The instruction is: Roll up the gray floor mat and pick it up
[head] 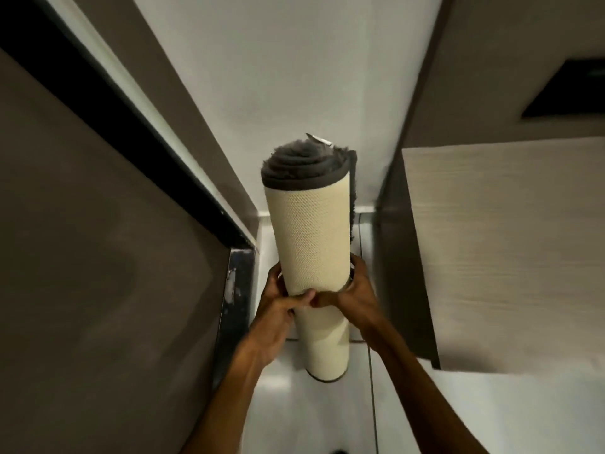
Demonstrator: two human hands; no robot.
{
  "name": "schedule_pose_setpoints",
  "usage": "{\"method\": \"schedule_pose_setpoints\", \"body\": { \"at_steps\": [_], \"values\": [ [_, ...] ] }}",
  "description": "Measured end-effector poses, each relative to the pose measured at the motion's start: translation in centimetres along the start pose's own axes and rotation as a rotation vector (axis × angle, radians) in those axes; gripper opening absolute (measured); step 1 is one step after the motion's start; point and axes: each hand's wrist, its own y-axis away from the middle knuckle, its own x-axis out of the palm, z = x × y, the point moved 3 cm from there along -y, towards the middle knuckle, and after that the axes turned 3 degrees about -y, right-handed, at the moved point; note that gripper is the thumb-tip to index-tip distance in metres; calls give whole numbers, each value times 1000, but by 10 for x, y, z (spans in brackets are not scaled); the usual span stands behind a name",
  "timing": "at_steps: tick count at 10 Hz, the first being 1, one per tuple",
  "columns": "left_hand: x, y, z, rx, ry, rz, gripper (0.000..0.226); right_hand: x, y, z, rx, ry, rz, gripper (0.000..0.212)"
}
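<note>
The gray floor mat (309,231) is rolled into a tight cylinder and stands upright in front of me. Its cream, textured backing faces outward, and the gray pile shows as a spiral at the top end. A small white tag sticks out near the top. My left hand (278,303) wraps the roll from the left at about mid-height. My right hand (352,293) wraps it from the right, and the thumbs nearly meet at the front. The bottom end of the roll hangs just above the floor.
I stand in a narrow passage. A dark door frame (131,132) and brown panel line the left side. A light wood cabinet (491,250) juts out on the right. A white wall (294,77) closes the far end, and a glossy white tiled floor (327,417) lies below.
</note>
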Motion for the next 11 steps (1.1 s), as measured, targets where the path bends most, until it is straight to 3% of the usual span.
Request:
{"method": "schedule_pose_setpoints", "body": {
  "at_steps": [2,3,4,5,6,8,9,10,11],
  "values": [
    [20,-84,-45,81,-144,8,90,-15,-66,23,-43,-54,-182,117],
    [44,-115,-57,154,-209,20,93,-34,-89,31,-25,-98,-251,111],
    [75,-129,-64,177,-301,75,93,-50,-108,30,36,-193,-221,75],
    [96,-142,-66,219,-326,43,94,-61,-115,31,73,-184,-203,61],
    [96,-146,-67,251,-280,-19,92,-60,-116,34,48,-188,-203,62],
    [92,-148,-58,280,-445,-79,89,-59,-126,25,78,-223,-175,62],
    [88,-133,-50,324,-483,-159,81,-58,-120,27,99,-211,-188,73],
    [81,-112,-40,273,-548,-248,81,-58,-107,25,140,-136,-171,82],
    [73,-85,-44,275,-700,-288,69,-56,-82,27,239,7,-115,72]
  ]
}}
